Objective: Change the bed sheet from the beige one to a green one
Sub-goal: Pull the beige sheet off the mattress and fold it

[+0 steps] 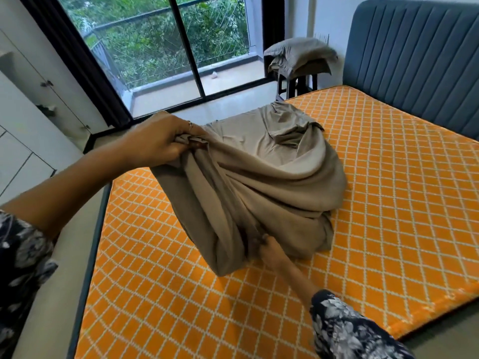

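The beige sheet [259,172] is off the bed and bunched into a loose heap on the bare orange mattress [388,203] with its white diamond pattern. My left hand [160,143] grips a gathered edge of the sheet and holds it up above the mattress's left side. My right hand [269,251] reaches into the lower folds of the heap and holds the cloth there, its fingers partly hidden by fabric. No green sheet is in view.
A blue padded headboard [414,55] stands at the far right. Beige pillows [300,55] are stacked on a dark stool [295,85] beside the bed. A sliding glass door [181,47] lies ahead and white cupboards [31,104] to the left.
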